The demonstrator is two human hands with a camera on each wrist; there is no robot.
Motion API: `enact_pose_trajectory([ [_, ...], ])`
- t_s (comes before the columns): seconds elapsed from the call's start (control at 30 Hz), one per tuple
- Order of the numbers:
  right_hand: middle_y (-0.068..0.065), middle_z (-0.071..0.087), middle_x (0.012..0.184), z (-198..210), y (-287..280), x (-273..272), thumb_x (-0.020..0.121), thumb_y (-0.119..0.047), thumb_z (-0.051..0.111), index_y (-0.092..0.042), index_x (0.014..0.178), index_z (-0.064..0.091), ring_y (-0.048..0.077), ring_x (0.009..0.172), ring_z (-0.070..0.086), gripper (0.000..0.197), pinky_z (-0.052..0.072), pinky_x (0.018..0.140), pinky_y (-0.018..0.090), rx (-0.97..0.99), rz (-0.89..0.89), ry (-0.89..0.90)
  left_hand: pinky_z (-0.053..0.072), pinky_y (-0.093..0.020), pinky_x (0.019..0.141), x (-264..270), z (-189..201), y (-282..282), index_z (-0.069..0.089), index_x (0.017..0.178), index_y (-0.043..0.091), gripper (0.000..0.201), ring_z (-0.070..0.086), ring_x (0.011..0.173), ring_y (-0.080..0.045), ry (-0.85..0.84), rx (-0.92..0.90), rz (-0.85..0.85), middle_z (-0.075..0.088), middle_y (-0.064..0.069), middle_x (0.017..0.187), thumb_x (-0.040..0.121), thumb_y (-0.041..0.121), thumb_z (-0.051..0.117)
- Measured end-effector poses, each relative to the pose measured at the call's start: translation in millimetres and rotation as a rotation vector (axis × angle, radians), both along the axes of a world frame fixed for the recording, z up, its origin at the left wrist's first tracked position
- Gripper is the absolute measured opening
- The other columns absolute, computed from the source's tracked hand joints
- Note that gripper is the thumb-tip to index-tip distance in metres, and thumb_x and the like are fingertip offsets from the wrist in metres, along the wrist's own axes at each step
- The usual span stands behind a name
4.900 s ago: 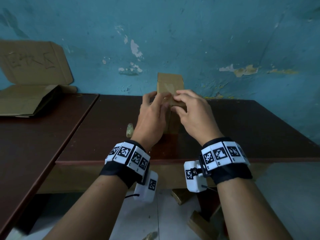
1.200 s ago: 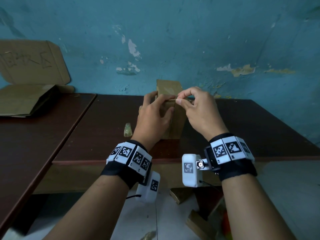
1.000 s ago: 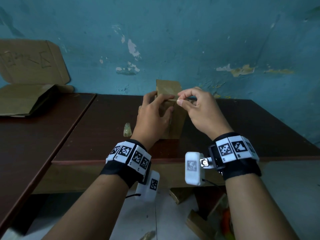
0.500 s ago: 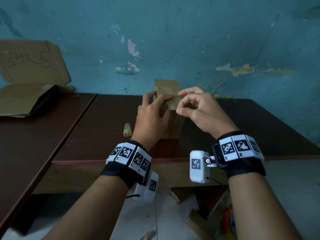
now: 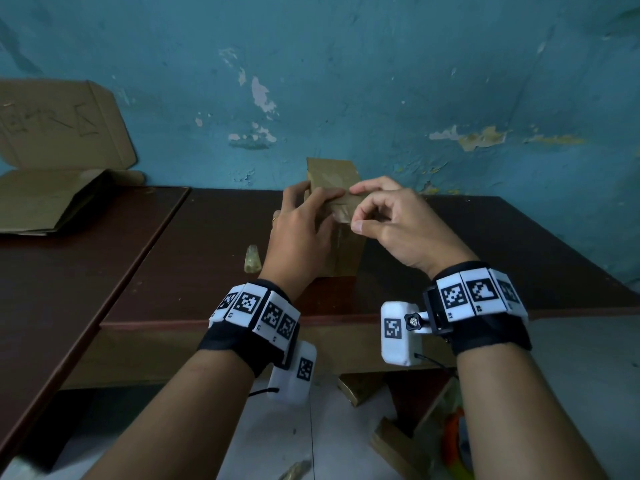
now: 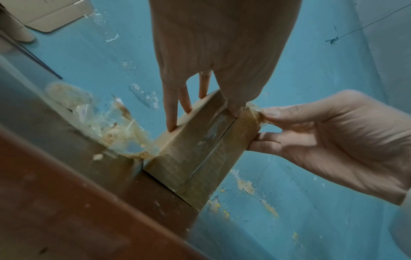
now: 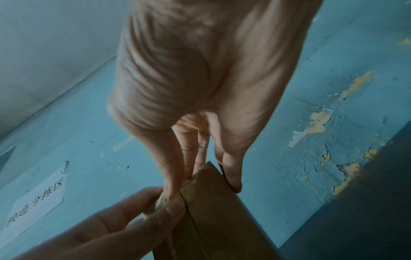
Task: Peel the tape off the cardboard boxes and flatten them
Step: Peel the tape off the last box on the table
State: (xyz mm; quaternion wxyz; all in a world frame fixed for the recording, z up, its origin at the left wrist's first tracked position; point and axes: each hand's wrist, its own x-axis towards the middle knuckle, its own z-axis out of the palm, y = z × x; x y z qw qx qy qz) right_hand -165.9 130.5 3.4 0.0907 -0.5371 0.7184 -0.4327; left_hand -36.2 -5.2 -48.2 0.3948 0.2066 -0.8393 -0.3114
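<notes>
A small brown cardboard box (image 5: 341,258) stands upright on the dark table (image 5: 207,271) close to the blue wall. My left hand (image 5: 301,233) grips its top from the left, fingers over the upper edge and thumb on the near face (image 6: 233,107). At the box's top right edge my right hand (image 5: 381,220) pinches a lifted end of clear tape (image 6: 253,109) with thumb and forefinger, its other fingers behind the box. In the right wrist view the tape end (image 7: 162,200) sits beside the left thumb. A seam runs down the box's near face (image 6: 213,146).
A crumpled wad of peeled tape (image 5: 252,259) lies left of the box. Flattened cardboard (image 5: 48,199) lies on the adjoining left table, one flap (image 5: 59,126) leaning on the wall. Cardboard scraps (image 5: 360,388) lie on the floor under the table's front edge.
My right hand has gone from picking at the box's top to pinching the tape end and has drawn slightly right and toward me. The left hand keeps its hold on the box.
</notes>
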Motion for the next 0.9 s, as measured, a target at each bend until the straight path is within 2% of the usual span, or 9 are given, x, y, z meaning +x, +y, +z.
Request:
enact_pose_trajectory([
  [0.2,-0.018,0.057,0.142,4,3,3,0.094,-0.009,0.079,-0.016,0.082,0.077,0.007,0.134,0.056,0.014,0.040,0.121,0.045,0.034,0.002,-0.005,0.050,-0.055,0.108,3,3,1,0.061,0.134,0.046,0.047,0.058,0.127,-0.032,-0.010,0.022,-0.001,0.045,0.002,0.151,0.090,0.036,0.050],
  [0.37,-0.014,0.062,0.137,1,0,4,0.093,-0.006,0.076,-0.009,0.079,0.076,0.001,0.126,0.057,0.014,0.039,0.108,0.030,-0.034,-0.040,-0.078,0.048,-0.052,0.113,4,5,-2,0.061,0.139,0.045,0.044,0.055,0.133,-0.027,-0.029,0.048,-0.040,0.043,0.004,0.154,0.097,0.042,0.052],
  [0.47,-0.009,0.067,0.132,-6,-6,6,0.095,-0.005,0.071,-0.005,0.083,0.070,0.003,0.120,0.060,0.012,0.042,0.104,0.029,-0.131,-0.097,-0.075,0.041,-0.033,0.119,8,9,-7,0.065,0.142,0.036,0.037,0.047,0.136,-0.010,0.023,0.141,-0.101,0.043,0.005,0.154,0.109,0.025,0.054],
  [0.6,-0.006,0.068,0.131,-10,-8,10,0.094,-0.021,0.071,-0.013,0.095,0.065,0.007,0.120,0.064,0.010,0.049,0.104,0.035,-0.195,-0.120,-0.102,0.034,-0.006,0.108,11,8,-6,0.064,0.144,0.032,0.036,0.044,0.128,0.004,0.042,0.074,-0.098,0.045,0.003,0.152,0.113,0.024,0.047],
  [0.7,-0.006,0.068,0.123,-11,-11,15,0.080,-0.043,0.078,-0.027,0.106,0.054,0.015,0.121,0.068,0.038,0.056,0.105,0.047,-0.261,-0.110,-0.168,0.028,0.006,0.098,9,8,-7,0.063,0.145,0.031,0.037,0.043,0.126,0.003,0.029,0.047,-0.086,0.045,0.002,0.152,0.113,0.022,0.048],
  [0.73,-0.007,0.067,0.121,-12,-12,16,0.077,-0.049,0.081,-0.029,0.111,0.051,0.014,0.121,0.068,0.049,0.057,0.104,0.048,-0.274,-0.133,-0.136,0.029,0.005,0.099,9,8,-7,0.063,0.145,0.031,0.037,0.044,0.128,0.001,0.027,0.045,-0.086,0.045,0.001,0.152,0.112,0.021,0.049],
  [0.8,-0.011,0.066,0.122,-11,-14,21,0.075,-0.054,0.089,-0.037,0.123,0.049,0.011,0.120,0.066,0.065,0.057,0.103,0.043,-0.237,-0.178,-0.005,0.036,-0.010,0.108,9,7,-7,0.062,0.146,0.030,0.038,0.047,0.133,-0.007,0.015,0.036,-0.092,0.044,-0.001,0.153,0.111,0.021,0.051],
  [0.87,-0.013,0.065,0.125,-10,-16,27,0.080,-0.050,0.090,-0.044,0.130,0.055,0.010,0.118,0.064,0.061,0.054,0.101,0.037,-0.177,-0.198,0.145,0.040,-0.026,0.115,10,5,-8,0.061,0.147,0.030,0.038,0.049,0.138,-0.014,0.016,0.034,-0.103,0.043,-0.002,0.154,0.111,0.021,0.051],
  [0.9,-0.013,0.063,0.124,-10,-17,28,0.085,-0.046,0.089,-0.043,0.127,0.061,0.009,0.115,0.063,0.051,0.054,0.100,0.038,-0.178,-0.207,0.191,0.041,-0.029,0.116,10,5,-9,0.061,0.147,0.030,0.038,0.048,0.138,-0.014,0.028,0.037,-0.112,0.044,-0.001,0.152,0.112,0.021,0.051],
])
